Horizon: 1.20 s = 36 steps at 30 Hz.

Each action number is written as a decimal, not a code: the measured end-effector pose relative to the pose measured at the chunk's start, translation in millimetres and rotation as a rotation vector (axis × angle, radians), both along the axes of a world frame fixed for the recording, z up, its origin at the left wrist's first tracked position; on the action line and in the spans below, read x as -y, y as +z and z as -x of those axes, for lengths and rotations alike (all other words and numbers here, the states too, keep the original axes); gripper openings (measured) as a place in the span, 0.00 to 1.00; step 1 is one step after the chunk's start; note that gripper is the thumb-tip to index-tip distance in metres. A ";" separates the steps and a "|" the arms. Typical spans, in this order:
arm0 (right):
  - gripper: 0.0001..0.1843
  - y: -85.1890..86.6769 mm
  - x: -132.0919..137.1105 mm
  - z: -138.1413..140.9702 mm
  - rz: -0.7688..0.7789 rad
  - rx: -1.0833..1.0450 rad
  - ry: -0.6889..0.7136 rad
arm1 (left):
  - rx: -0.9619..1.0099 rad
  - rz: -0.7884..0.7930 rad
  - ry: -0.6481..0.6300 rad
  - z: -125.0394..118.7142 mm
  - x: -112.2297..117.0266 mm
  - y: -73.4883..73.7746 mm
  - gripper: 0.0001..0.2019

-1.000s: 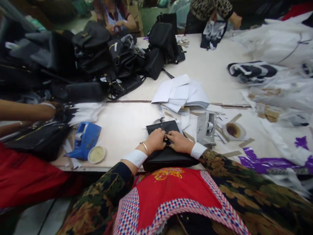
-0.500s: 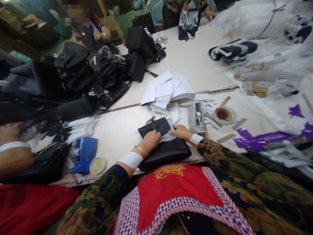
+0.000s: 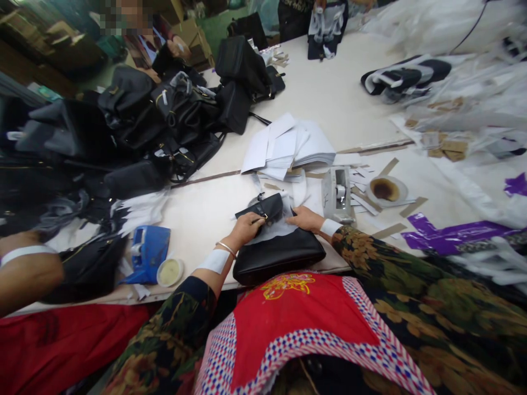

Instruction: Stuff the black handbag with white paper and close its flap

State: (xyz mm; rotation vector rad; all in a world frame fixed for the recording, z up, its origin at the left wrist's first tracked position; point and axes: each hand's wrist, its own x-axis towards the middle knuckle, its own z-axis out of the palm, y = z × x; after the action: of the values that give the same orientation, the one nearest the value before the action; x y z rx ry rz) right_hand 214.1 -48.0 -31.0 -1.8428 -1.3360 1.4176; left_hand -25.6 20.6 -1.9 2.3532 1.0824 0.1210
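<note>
A black handbag [image 3: 284, 255] lies on the table edge right in front of me, its base towards my body. Pale tissue-like wrapping [image 3: 269, 233] shows across its upper part. My left hand [image 3: 248, 226] is closed on the bag's black flap [image 3: 269, 207], fingers at its strap fitting. At the bag's right upper edge, my right hand [image 3: 305, 218] pinches the black edge beside the wrapping. The fingertips of both hands are partly hidden.
A grey tape dispenser [image 3: 338, 195] and a stack of white paper [image 3: 290, 145] lie beyond the bag. To the left stand a blue tape dispenser [image 3: 150, 255], a round tub [image 3: 169, 272] and piled black bags [image 3: 127, 109]. A co-worker's arm [image 3: 31, 269] reaches in at far left.
My left hand has drawn slightly left and towards me with the flap, which now looks more bent. More of the pale wrapping shows. The whole view has shifted a little.
</note>
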 end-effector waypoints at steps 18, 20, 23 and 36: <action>0.14 -23.8 2.7 -4.3 0.008 -0.077 -0.036 | -0.306 -0.123 -0.100 -28.2 22.7 4.1 0.11; 0.14 -20.8 4.0 -4.4 0.008 -0.036 -0.039 | -0.333 -0.140 -0.165 -29.4 29.1 5.7 0.13; 0.14 -14.2 5.6 -3.9 0.010 0.017 -0.031 | -0.366 -0.177 -0.214 -32.1 34.0 7.0 0.17; 0.13 -17.2 8.7 -4.1 0.004 -0.083 -0.106 | -0.219 -0.115 -0.290 -18.6 23.9 12.8 0.16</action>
State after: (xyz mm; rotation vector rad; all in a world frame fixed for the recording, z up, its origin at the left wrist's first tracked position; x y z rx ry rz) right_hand 218.2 -56.7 -48.2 -1.8089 -1.1781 1.4267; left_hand -6.9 -3.3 10.9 2.6471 0.8359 -0.1898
